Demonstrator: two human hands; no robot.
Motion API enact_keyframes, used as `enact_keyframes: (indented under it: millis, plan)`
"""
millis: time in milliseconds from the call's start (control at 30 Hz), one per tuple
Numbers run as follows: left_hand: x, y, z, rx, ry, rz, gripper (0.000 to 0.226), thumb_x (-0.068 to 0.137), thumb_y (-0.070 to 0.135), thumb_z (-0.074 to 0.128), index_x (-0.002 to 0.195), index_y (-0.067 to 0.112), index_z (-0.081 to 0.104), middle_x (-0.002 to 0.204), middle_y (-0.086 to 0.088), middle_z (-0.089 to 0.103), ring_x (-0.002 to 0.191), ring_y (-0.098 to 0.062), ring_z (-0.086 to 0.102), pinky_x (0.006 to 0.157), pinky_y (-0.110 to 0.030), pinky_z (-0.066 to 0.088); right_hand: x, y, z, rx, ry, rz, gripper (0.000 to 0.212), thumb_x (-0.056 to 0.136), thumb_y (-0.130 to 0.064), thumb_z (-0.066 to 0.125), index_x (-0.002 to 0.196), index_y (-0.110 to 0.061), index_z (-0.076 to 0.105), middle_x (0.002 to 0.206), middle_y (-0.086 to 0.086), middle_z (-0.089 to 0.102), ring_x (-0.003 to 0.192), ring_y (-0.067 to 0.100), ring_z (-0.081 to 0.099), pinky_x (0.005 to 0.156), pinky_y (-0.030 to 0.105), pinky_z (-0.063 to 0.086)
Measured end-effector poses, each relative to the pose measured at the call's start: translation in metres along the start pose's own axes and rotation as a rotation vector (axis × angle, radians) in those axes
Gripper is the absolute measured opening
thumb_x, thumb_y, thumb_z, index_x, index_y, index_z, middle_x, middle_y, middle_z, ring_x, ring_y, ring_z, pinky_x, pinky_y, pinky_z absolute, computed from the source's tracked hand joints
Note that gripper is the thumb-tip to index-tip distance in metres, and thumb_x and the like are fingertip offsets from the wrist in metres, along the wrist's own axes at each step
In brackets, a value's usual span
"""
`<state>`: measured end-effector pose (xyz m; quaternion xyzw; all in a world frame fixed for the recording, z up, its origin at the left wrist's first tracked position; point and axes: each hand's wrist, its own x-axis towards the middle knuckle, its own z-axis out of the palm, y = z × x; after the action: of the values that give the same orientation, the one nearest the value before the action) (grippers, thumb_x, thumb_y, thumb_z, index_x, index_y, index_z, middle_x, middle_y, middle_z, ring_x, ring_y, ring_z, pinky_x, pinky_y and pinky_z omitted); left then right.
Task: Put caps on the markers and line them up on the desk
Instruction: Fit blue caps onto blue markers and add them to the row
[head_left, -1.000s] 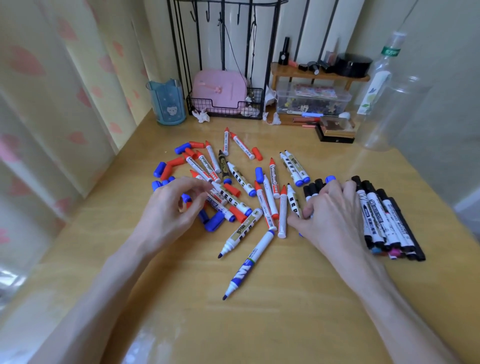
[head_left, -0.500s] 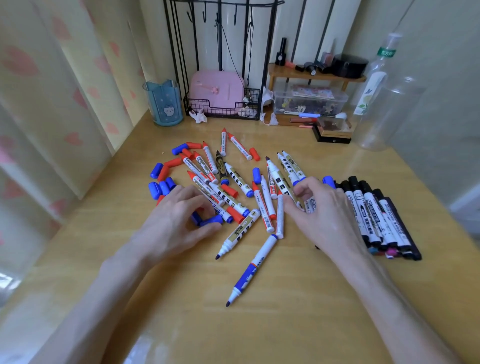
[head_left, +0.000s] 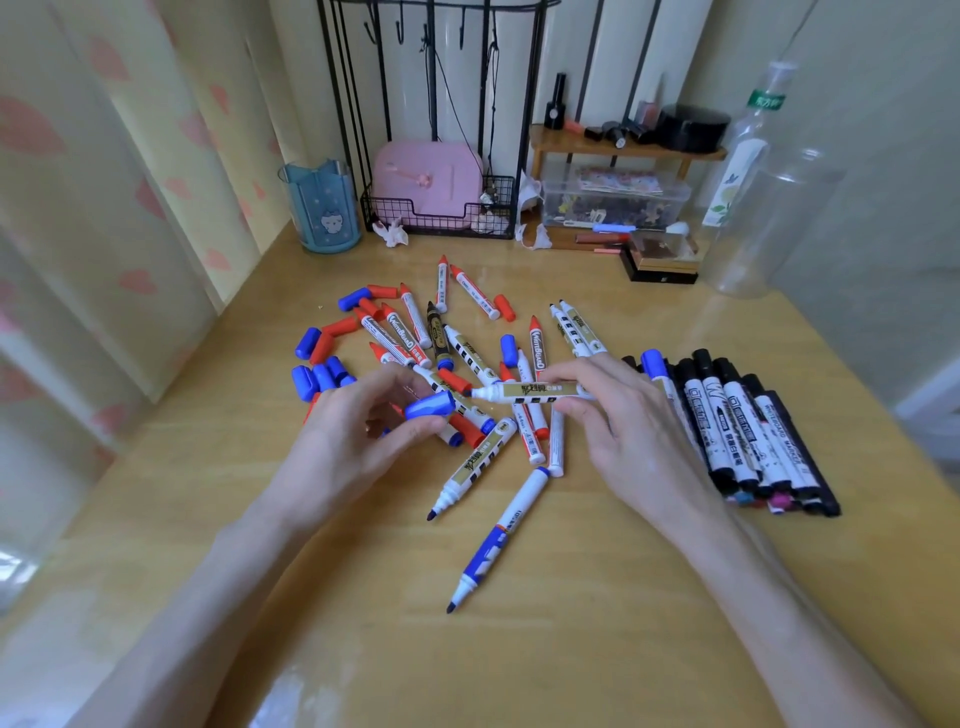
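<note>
Capping step: left hand (head_left: 358, 436) pinches blue cap (head_left: 430, 405), right hand (head_left: 618, 415) pinches uncapped marker (head_left: 530, 392) level above desk (head_left: 519, 649) pile, tip just beside cap; next, probably align and push on.

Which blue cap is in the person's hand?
The blue cap pinched in the left hand, raised beside the tip of the marker that the right hand holds. The other loose blue caps lie on the desk.
</note>
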<state>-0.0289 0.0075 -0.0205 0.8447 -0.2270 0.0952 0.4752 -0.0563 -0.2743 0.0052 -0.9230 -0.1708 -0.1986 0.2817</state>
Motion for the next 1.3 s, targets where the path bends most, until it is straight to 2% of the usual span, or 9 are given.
enact_keyframes:
  millis: [100,200,333,433,567,700,900,1100,1300]
  plan:
    - [0.001,0.001,0.000,-0.069,-0.015,-0.017,0.026,0.086,0.041,0.079,0.100,0.024,0.067,0.085,0.009,0.072,0.064,-0.033,0.063,0.066,-0.054,0.055,0.000,-0.001,0.002,0.025,-0.010,-0.025,0.028,0.098,-0.003,0.062,0.119,-0.021,0.069,0.108,-0.007,0.064,0.100,0.015,0.061,0.090,0.041,0.051]
    - [0.000,0.002,-0.002,-0.065,-0.017,-0.030,0.022,0.086,0.037,0.080,0.099,0.023,0.070,0.085,0.010,0.071,0.063,-0.030,0.064,0.066,-0.052,0.054,-0.001,-0.003,0.005,0.000,-0.005,-0.050,0.027,0.097,-0.003,0.063,0.118,-0.020,0.069,0.106,-0.005,0.064,0.098,0.019,0.060,0.090,0.041,0.049]
    - [-0.002,0.003,0.002,-0.030,-0.008,-0.028,0.025,0.084,0.045,0.078,0.101,0.027,0.075,0.081,0.009,0.071,0.063,-0.018,0.062,0.066,-0.036,0.052,-0.002,-0.007,0.007,-0.031,-0.018,-0.071,0.026,0.097,-0.006,0.066,0.118,-0.019,0.070,0.107,-0.007,0.063,0.100,0.015,0.057,0.089,0.025,0.038]
    - [-0.003,0.007,0.006,0.001,-0.004,-0.008,0.019,0.086,0.043,0.076,0.103,0.034,0.076,0.080,0.020,0.073,0.066,-0.006,0.061,0.067,-0.019,0.047,-0.003,-0.011,0.011,-0.025,-0.070,-0.112,0.022,0.099,-0.011,0.064,0.121,-0.017,0.067,0.110,-0.008,0.062,0.103,0.013,0.054,0.092,0.021,0.037]
    - [-0.004,0.011,0.012,0.011,0.011,0.013,0.018,0.090,0.035,0.077,0.108,0.029,0.079,0.089,0.019,0.078,0.079,-0.011,0.073,0.075,-0.027,0.056,-0.004,-0.012,0.011,0.045,-0.116,-0.090,0.021,0.103,-0.015,0.060,0.123,-0.017,0.063,0.113,-0.009,0.064,0.103,0.015,0.058,0.089,0.032,0.046]
    - [-0.003,0.010,0.014,0.040,0.024,0.040,0.018,0.091,0.032,0.075,0.108,0.025,0.080,0.089,0.018,0.077,0.080,-0.008,0.073,0.075,-0.028,0.057,-0.003,-0.012,0.015,0.049,-0.086,-0.154,0.031,0.099,-0.004,0.065,0.128,-0.014,0.068,0.102,-0.007,0.062,0.092,0.016,0.057,0.080,0.025,0.045]
    - [-0.003,0.013,0.011,0.028,0.050,0.078,0.019,0.094,0.034,0.074,0.108,0.022,0.080,0.084,0.018,0.074,0.080,-0.011,0.072,0.077,-0.024,0.057,-0.005,-0.016,0.018,0.110,-0.021,-0.176,0.042,0.095,-0.005,0.052,0.133,-0.012,0.068,0.098,0.002,0.063,0.094,0.024,0.065,0.079,0.044,0.058]
    - [-0.004,0.016,0.013,0.065,0.083,0.070,0.010,0.095,0.024,0.077,0.104,0.022,0.081,0.085,0.018,0.073,0.080,-0.010,0.068,0.076,-0.016,0.049,-0.006,-0.017,0.020,0.123,-0.009,-0.163,0.053,0.088,0.016,0.055,0.131,-0.011,0.069,0.100,0.003,0.061,0.098,0.028,0.069,0.081,0.043,0.061]
    - [-0.004,0.019,0.015,0.053,0.069,0.042,0.012,0.093,0.021,0.077,0.104,0.021,0.081,0.083,0.019,0.073,0.078,-0.006,0.068,0.075,-0.011,0.047,-0.006,-0.017,0.021,0.118,0.025,-0.185,0.051,0.088,0.014,0.056,0.130,-0.013,0.070,0.099,0.003,0.063,0.095,0.025,0.069,0.079,0.041,0.059]
